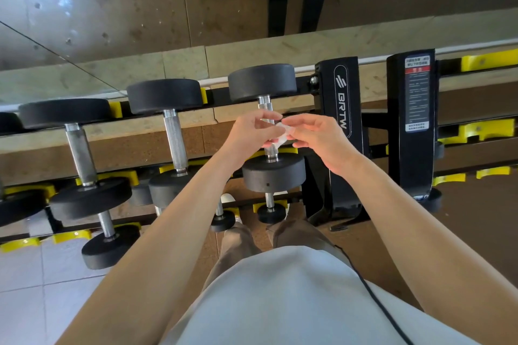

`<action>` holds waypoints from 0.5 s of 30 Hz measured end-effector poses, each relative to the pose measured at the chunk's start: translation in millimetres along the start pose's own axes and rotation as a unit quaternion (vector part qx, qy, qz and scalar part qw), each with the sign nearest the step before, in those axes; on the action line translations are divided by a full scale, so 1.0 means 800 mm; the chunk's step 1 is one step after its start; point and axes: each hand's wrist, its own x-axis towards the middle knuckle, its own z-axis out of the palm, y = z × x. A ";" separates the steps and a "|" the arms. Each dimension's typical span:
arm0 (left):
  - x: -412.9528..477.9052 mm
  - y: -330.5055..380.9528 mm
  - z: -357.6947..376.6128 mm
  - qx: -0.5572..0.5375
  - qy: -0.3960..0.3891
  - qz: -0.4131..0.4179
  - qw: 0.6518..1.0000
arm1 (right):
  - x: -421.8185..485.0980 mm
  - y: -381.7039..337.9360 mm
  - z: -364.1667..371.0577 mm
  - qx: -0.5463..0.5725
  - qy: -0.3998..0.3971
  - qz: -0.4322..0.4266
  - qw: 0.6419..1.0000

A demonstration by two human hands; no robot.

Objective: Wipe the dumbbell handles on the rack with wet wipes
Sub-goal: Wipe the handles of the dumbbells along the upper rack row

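rack upright [340, 109] — white lettering reads "brtw", striped logo above it. second upright [412, 148] — red-and-white warning label [417, 92], small print too fine to read. wet wipe [281, 136] — small, white, crumpled; left hand [249, 131] and right hand [316, 137] both pinch it, fingers curled onto it, just above the handle [265, 106] of the dumbbell [262, 81] at the right end of the top tier, beside the first upright. the hands hide the handle's middle. smaller dumbbells [270, 213] on the lower tier are partly hidden behind the arms.
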 end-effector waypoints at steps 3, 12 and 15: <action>-0.002 0.001 0.001 0.030 0.026 0.036 0.999 | 0.004 -0.011 0.009 -0.002 -0.062 -0.004 0.998; 0.022 -0.053 -0.043 -0.084 0.251 -0.084 0.961 | 0.058 0.018 -0.002 0.026 0.080 0.065 0.994; 0.049 -0.068 -0.040 -0.087 0.244 -0.132 0.957 | 0.082 0.031 -0.004 0.040 0.085 0.098 0.991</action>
